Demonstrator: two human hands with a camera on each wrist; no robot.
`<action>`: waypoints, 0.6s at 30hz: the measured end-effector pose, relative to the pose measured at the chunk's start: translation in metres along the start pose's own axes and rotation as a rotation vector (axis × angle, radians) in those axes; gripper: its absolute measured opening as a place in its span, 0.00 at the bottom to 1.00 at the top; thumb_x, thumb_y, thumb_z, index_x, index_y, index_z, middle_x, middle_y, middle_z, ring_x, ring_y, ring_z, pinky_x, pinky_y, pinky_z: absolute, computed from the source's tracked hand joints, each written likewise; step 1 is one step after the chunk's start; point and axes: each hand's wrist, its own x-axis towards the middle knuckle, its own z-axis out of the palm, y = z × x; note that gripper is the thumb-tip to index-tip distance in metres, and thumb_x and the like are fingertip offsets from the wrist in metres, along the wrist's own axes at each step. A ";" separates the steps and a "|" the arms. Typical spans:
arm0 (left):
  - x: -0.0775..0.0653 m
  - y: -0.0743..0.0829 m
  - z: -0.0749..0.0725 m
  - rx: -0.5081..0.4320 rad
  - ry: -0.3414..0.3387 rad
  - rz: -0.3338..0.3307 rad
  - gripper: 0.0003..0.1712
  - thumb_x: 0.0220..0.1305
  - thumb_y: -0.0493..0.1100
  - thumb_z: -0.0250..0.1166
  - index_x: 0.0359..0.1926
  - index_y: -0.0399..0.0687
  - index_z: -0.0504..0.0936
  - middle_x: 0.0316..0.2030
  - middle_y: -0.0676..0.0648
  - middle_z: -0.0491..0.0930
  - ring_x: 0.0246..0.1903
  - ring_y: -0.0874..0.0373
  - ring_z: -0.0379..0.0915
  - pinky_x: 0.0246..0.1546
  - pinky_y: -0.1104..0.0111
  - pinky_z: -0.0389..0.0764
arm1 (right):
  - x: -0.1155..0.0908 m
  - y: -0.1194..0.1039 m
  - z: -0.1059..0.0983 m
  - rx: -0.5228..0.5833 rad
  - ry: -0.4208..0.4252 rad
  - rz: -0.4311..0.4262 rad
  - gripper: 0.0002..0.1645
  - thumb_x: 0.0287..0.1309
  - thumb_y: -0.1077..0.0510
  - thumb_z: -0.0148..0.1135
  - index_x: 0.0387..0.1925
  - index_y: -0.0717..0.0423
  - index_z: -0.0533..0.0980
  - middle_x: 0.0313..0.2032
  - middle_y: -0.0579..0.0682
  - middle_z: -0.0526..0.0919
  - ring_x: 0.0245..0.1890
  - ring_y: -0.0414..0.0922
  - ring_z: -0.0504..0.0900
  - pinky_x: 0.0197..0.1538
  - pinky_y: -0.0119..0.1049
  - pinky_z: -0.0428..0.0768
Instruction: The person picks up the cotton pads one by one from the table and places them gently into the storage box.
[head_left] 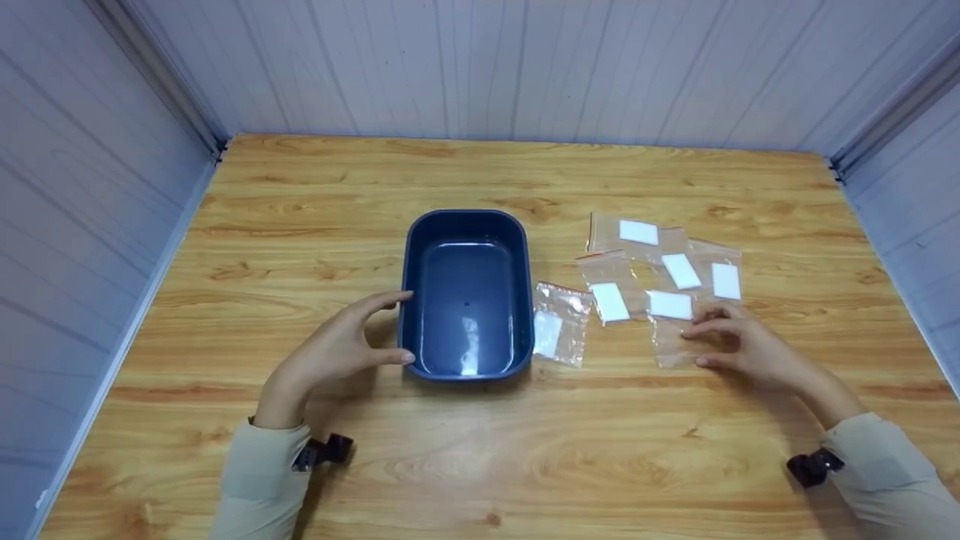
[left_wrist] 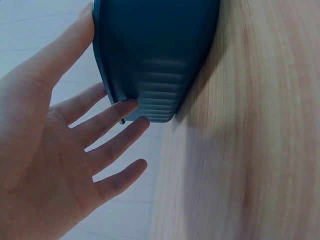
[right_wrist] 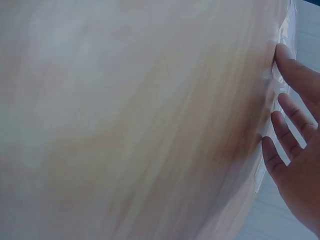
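1. Head view: resting the left hand (head_left: 334, 349), spread and unclenched, against the left rim of the blue tub (head_left: 465, 292); poising the right hand (head_left: 754, 352), loose and ungrasping, over a clear bag (head_left: 667, 330) lying on the counter (head_left: 600, 442), well right of the tub, among other bags (head_left: 611, 302).
2. Left wrist view: touching the tub's rim with the thumb; probably steadying best by pressing lightly, without tipping.
3. Right wrist view: extending relaxed, parted fingers at the film; probably working best by pinching one edge only, avoiding close neighbours right of the tub.
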 end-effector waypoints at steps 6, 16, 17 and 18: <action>0.000 0.000 0.000 -0.008 -0.002 -0.008 0.51 0.51 0.55 0.78 0.73 0.57 0.64 0.71 0.48 0.63 0.72 0.47 0.54 0.70 0.48 0.59 | 0.003 0.002 0.001 -0.026 0.038 -0.009 0.16 0.43 0.69 0.76 0.37 0.54 0.87 0.49 0.56 0.78 0.54 0.49 0.69 0.60 0.16 0.55; 0.000 -0.001 0.001 0.011 0.004 0.000 0.50 0.51 0.55 0.78 0.73 0.56 0.64 0.71 0.48 0.63 0.72 0.47 0.52 0.70 0.46 0.56 | 0.007 -0.004 -0.004 -0.009 0.068 -0.040 0.11 0.47 0.71 0.75 0.29 0.52 0.86 0.43 0.54 0.82 0.49 0.50 0.77 0.55 0.13 0.62; 0.000 0.000 0.000 0.014 0.006 -0.001 0.50 0.51 0.55 0.78 0.73 0.57 0.64 0.71 0.48 0.64 0.72 0.47 0.53 0.70 0.46 0.56 | 0.007 -0.005 -0.004 -0.010 0.072 -0.052 0.12 0.46 0.72 0.74 0.29 0.53 0.86 0.42 0.53 0.82 0.48 0.49 0.77 0.55 0.12 0.63; 0.000 0.000 0.000 0.011 0.005 -0.003 0.51 0.51 0.56 0.78 0.73 0.57 0.64 0.71 0.48 0.63 0.72 0.47 0.53 0.70 0.47 0.56 | 0.008 -0.006 -0.005 -0.015 0.079 -0.062 0.12 0.46 0.72 0.74 0.29 0.53 0.86 0.42 0.53 0.83 0.48 0.48 0.78 0.55 0.12 0.63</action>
